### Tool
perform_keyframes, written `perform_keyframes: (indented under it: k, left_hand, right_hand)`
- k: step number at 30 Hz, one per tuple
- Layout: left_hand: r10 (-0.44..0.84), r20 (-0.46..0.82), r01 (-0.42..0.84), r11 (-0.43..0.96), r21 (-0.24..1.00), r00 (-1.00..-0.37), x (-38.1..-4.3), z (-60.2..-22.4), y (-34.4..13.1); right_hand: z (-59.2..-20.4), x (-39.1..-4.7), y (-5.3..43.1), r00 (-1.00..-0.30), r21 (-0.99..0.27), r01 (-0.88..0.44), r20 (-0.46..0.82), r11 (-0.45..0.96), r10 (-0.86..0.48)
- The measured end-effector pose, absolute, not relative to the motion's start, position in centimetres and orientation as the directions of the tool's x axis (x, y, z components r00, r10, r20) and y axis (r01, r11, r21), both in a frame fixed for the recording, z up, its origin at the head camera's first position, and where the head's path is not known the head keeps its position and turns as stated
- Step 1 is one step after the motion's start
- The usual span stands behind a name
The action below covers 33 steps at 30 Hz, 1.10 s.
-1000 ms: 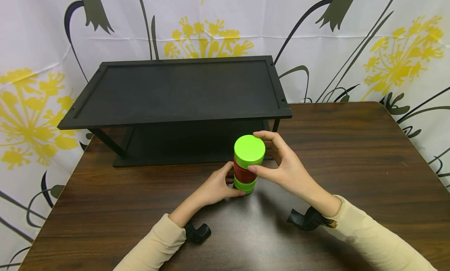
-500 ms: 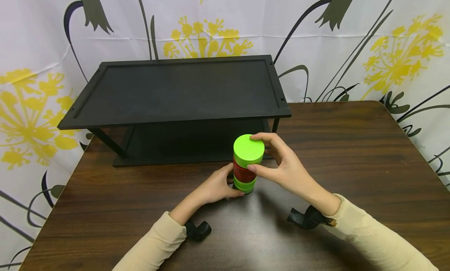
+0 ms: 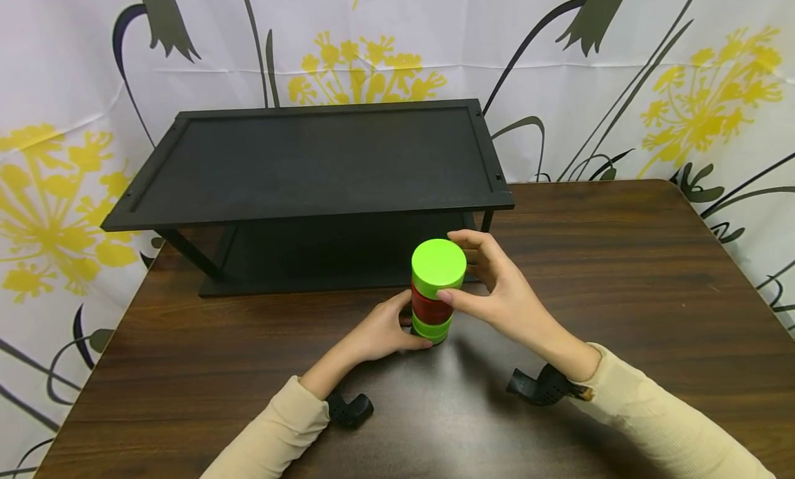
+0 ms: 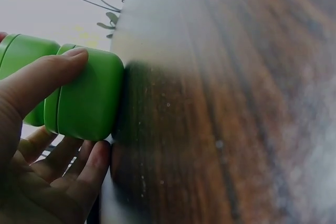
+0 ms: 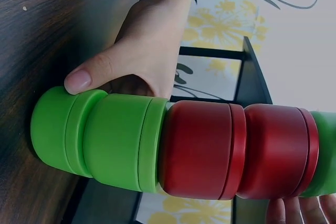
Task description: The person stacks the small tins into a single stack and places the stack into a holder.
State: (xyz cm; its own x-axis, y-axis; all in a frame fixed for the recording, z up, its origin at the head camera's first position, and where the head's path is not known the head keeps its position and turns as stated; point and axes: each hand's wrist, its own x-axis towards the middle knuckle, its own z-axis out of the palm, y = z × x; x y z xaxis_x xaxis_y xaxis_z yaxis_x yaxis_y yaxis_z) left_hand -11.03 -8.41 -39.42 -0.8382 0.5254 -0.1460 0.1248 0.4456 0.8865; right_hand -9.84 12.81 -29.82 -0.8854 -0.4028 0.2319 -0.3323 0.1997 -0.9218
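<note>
A stack of round lidded jars stands upright on the table, green at the bottom, red in the middle and green on top. In the right wrist view two lower green jars (image 5: 121, 142) sit beneath two red jars (image 5: 199, 150). My left hand (image 3: 379, 333) holds the stack's base, its thumb on the lowest green jar (image 4: 94, 95) and its fingers around the far side. Up at the top, my right hand (image 3: 509, 296) holds the top green jar (image 3: 438, 266) between thumb and fingers. Some of the right fingers are hidden behind the stack.
A black two-level shelf (image 3: 310, 165) stands close behind the stack and to its left. The brown wooden table (image 3: 621, 272) extends to the right. A flower-patterned cloth (image 3: 459, 37) hangs at the back.
The right index finger moved onto the top jar's lid half a second ago, then back to its far edge. The left hand and the stack have stayed nearly still.
</note>
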Motion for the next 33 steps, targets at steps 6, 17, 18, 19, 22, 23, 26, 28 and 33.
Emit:
perform_keyframes:
  k: [6, 17, 18, 19, 22, 23, 26, 28, 33]
  left_hand:
    - [0.525, -0.155, 0.119, 0.451, 0.885, -0.837, -11.0, -39.5, -8.5]
    - [0.533, -0.150, 0.123, 0.442, 0.889, -0.833, -11.0, -39.1, -8.8]
    - [0.533, -0.148, 0.121, 0.437, 0.891, -0.833, -11.0, -39.0, -8.8]
    - [0.534, -0.145, 0.122, 0.432, 0.893, -0.833, -11.0, -38.9, -8.9]
    - [0.541, -0.136, 0.122, 0.413, 0.903, -0.830, -11.0, -38.5, -9.1]
    - [0.544, -0.132, 0.122, 0.406, 0.905, -0.828, -11.0, -38.4, -9.2]
    - [0.535, -0.143, 0.099, 0.397, 0.913, -0.833, -10.9, -38.1, -9.2]
    - [0.522, -0.155, 0.075, 0.392, 0.917, -0.839, -10.7, -38.0, -9.2]
    - [0.506, -0.169, 0.023, 0.352, 0.936, -0.846, -10.4, -37.5, -9.2]
  right_hand:
    - [-29.6, -9.9, 12.7, -0.891, -0.932, -0.301, 0.199, 0.202, -0.408]
    - [-29.2, -10.0, 12.6, -0.883, -0.943, -0.283, 0.185, 0.174, -0.431]
    - [-29.1, -10.0, 12.6, -0.883, -0.943, -0.285, 0.188, 0.173, -0.431]
    - [-29.0, -10.0, 12.6, -0.882, -0.942, -0.288, 0.190, 0.173, -0.430]
    - [-28.6, -10.1, 12.7, -0.882, -0.938, -0.299, 0.202, 0.175, -0.427]
    - [-28.3, -10.1, 12.7, -0.881, -0.937, -0.302, 0.205, 0.173, -0.425]
    - [-27.6, -10.2, 12.6, -0.877, -0.934, -0.317, 0.223, 0.163, -0.427]
    - [-27.2, -10.3, 12.7, -0.871, -0.931, -0.329, 0.235, 0.157, -0.433]
    - [-26.2, -10.6, 12.8, -0.858, -0.932, -0.334, 0.240, 0.139, -0.454]
